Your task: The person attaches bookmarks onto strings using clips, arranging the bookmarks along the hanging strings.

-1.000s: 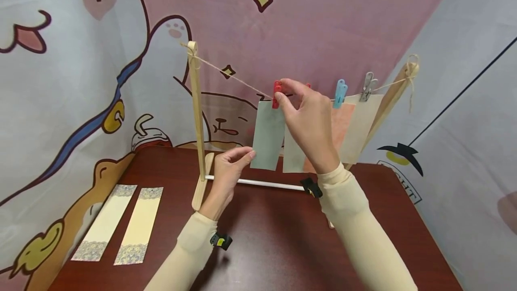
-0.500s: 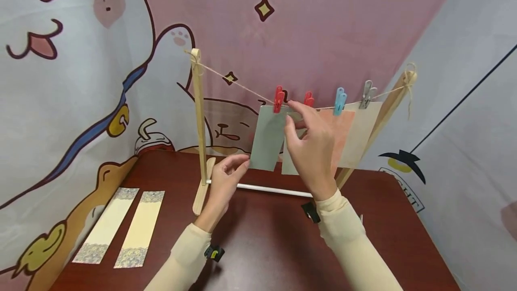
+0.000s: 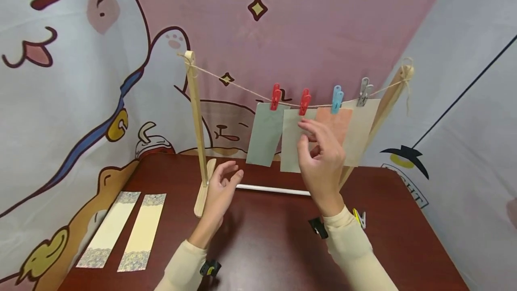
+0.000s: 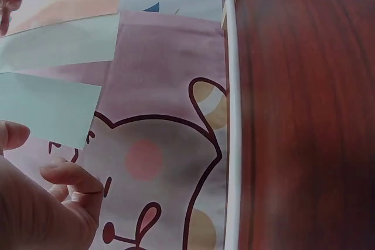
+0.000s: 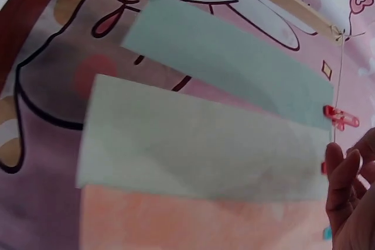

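Note:
A grey-green paper card (image 3: 265, 134) hangs from the string under a red clothespin (image 3: 275, 97). To its right hang a pale green card (image 3: 290, 140) under another red clothespin (image 3: 304, 102), an orange card (image 3: 337, 120) under a blue clothespin (image 3: 337, 99), and a cream card (image 3: 361, 131) under a grey clothespin (image 3: 364, 92). My right hand (image 3: 323, 160) hovers in front of the pale green and orange cards, fingers loosely bent around nothing. Left of the grey-green card's lower end, my left hand (image 3: 220, 192) is apart from it, holding nothing.
Two wooden posts (image 3: 196, 125) carry the string (image 3: 232, 82), with a white rod (image 3: 274, 189) low between them. Two cream paper strips with lace-patterned ends (image 3: 141, 232) lie on the table's left. Yellow and grey clothespins (image 3: 359, 218) lie beside my right sleeve.
My right hand has let go of the left red clothespin and moved right and down. My left hand has drawn away from the grey-green card, which stays hanging.

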Available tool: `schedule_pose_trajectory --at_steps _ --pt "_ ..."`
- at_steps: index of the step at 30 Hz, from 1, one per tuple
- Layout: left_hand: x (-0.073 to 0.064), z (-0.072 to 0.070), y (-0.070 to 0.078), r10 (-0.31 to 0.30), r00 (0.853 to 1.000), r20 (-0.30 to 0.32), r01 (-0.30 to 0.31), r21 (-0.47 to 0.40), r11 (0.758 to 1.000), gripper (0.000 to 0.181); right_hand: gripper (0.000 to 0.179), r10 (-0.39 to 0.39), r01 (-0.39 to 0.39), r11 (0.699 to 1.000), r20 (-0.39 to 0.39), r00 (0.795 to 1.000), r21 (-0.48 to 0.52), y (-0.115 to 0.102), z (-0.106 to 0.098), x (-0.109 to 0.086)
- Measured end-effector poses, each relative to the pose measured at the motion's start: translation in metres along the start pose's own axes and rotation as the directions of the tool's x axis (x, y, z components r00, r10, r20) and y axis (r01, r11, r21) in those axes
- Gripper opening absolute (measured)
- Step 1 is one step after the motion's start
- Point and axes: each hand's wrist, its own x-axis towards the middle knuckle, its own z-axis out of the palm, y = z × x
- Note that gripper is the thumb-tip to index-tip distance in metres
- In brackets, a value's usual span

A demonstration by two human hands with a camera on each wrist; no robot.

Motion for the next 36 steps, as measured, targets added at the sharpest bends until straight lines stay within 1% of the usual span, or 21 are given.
schedule_pose_trajectory --at_steps 5,9,12,16,20,25,28,31,34,36 --pt "-0.008 -0.01 0.001 -0.031 0.999 0.021 0.031 0.009 0.999 0.045 0.026 0.031 -0.032 0.999 -0.046 0.998 -0.014 0.009 -0.011 -0.011" --pt "-0.016 -0.016 -0.004 -0.041 0.999 0.009 0.041 0.05 0.998 0.046 0.025 0.066 -0.068 0.997 -0.061 0.996 -0.039 -0.006 -0.021 -0.01" --pt "-0.025 -0.022 -0.01 -0.065 0.998 -0.007 0.066 0.091 0.994 0.047 0.025 0.083 -0.086 0.995 -0.065 0.994 -0.045 -0.014 -0.024 -0.011" --pt "-0.034 -0.032 -0.015 -0.096 0.995 -0.037 0.101 0.151 0.983 0.05 0.025 0.101 -0.105 0.993 -0.066 0.993 -0.062 -0.003 -0.027 -0.021" --pt "-0.04 -0.041 -0.018 -0.099 0.993 -0.059 0.11 0.215 0.97 0.051 0.025 0.129 -0.134 0.988 -0.071 0.989 -0.078 0.005 -0.033 -0.032" --pt "-0.044 -0.049 -0.022 -0.093 0.992 -0.087 0.111 0.237 0.965 0.05 0.025 0.152 -0.159 0.982 -0.075 0.986 -0.1 0.008 -0.042 -0.04" --pt "-0.045 -0.052 -0.025 -0.096 0.991 -0.096 0.116 0.236 0.965 0.05 0.027 0.169 -0.177 0.977 -0.069 0.983 -0.123 0.018 -0.048 -0.046" --pt "-0.046 -0.054 -0.027 -0.1 0.99 -0.097 0.12 0.23 0.966 0.05 0.028 0.188 -0.196 0.97 -0.07 0.98 -0.144 0.037 -0.054 -0.056" --pt "-0.049 -0.058 -0.029 -0.114 0.989 -0.09 0.132 0.227 0.965 0.049 0.027 0.19 -0.197 0.965 -0.059 0.98 -0.17 0.058 -0.06 -0.068" --pt "-0.052 -0.062 -0.03 -0.128 0.988 -0.083 0.144 0.24 0.96 0.049 0.027 0.188 -0.193 0.963 -0.047 0.981 -0.186 0.068 -0.066 -0.076"
